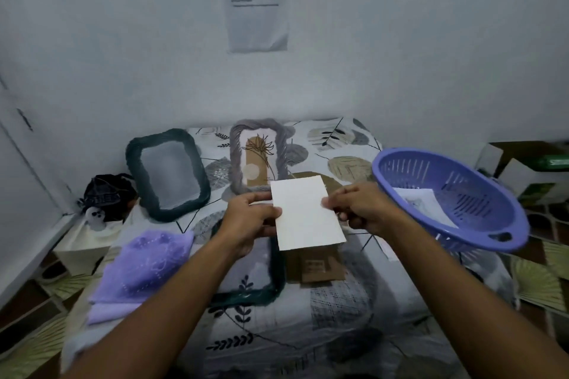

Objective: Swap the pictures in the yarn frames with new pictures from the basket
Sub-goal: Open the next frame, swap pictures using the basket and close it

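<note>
Both hands raised over the middle of the table, sharing one white card [308, 214], blank side up and tilted; left hand [251, 220] curled at the card's left edge, thumb on top, fingers underneath, pinching it; right hand [358, 209] pinching the right edge, thumb and fingertips closed on the paper.

Beneath the card, a brown cardboard backing [315, 264] lying flat, near edge poking out; just left of it, partly hidden by the left forearm, a dark green yarn frame [271, 283] lying flat on the patterned cloth [338, 326].

At the far side, leaning on the wall: a second dark green yarn frame [168, 174], to the left, filled with a pale grey panel; a grey yarn frame [260, 155], just beyond the card, holding a brown picture with a line-drawn plant.

To the right, a purple basket [446, 197], tipped towards the middle, a printed sheet [426, 203] resting inside.

Near left, a folded lilac cloth [141, 268]; beyond it, off the table's left edge, a dark bag [107, 191].

High on the far wall, a printed notice [257, 3], text unreadable.
</note>
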